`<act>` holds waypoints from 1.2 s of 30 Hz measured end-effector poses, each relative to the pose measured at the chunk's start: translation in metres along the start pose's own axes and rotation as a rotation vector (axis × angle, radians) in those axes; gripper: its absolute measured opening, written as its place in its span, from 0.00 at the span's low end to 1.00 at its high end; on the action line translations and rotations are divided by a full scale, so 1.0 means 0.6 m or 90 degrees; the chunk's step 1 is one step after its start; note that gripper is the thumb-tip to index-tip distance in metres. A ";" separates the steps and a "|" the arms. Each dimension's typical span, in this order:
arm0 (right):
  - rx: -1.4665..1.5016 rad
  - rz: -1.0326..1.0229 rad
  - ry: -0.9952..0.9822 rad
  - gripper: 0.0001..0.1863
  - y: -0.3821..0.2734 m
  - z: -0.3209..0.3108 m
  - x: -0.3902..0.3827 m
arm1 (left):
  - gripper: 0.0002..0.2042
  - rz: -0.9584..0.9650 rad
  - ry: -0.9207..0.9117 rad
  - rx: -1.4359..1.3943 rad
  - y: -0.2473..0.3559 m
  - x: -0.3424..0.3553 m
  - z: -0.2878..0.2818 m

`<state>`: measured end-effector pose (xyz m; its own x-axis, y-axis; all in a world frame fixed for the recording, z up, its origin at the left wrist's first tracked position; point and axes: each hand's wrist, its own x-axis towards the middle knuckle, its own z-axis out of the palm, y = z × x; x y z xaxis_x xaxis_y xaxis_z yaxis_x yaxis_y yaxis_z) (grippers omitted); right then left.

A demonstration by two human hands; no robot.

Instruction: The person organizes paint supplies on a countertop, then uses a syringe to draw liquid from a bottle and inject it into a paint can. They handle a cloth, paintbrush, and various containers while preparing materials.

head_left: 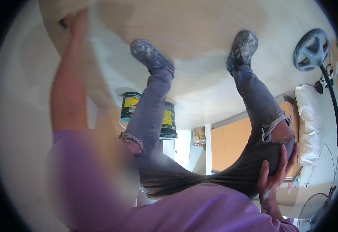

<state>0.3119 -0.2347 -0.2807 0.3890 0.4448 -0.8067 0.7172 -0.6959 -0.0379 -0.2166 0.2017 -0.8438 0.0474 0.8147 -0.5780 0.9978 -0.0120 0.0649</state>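
A short-sleeved purple cotton top (200, 208) meets faded grey denim jeans (153, 116) frayed white at the ripped knees, above dark work shoes (150, 55) speckled with pale paint. Behind the legs stand two round dark-green paint tins (169, 120) banded with yellow labels, on a pale beige wood-grain floor (200, 42). A grey spoked fan base (311, 49) on its black pole, a white plastic sack (307, 120) and an orange-tan cabinet panel (231, 143) fill the right side.
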 end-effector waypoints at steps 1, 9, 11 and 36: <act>-0.003 -0.010 0.000 0.33 -0.004 -0.002 0.008 | 0.42 0.116 0.205 0.074 0.016 -0.037 0.066; 0.018 0.014 -0.022 0.33 -0.020 -0.014 0.009 | 0.33 0.156 0.251 -0.112 0.224 -0.209 0.052; 0.030 0.013 -0.019 0.33 -0.015 -0.016 0.013 | 0.31 0.125 0.297 -0.053 0.182 -0.177 0.057; 0.250 0.064 -0.084 0.33 0.159 0.134 -0.112 | 0.18 0.034 -0.639 -0.367 0.618 -1.041 -0.082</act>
<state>0.3077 -0.3763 -0.2774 0.3498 0.3052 -0.8858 0.3950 -0.9054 -0.1559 0.1217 -0.2831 -0.4186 0.3613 -0.0091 -0.9324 0.8370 0.4438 0.3200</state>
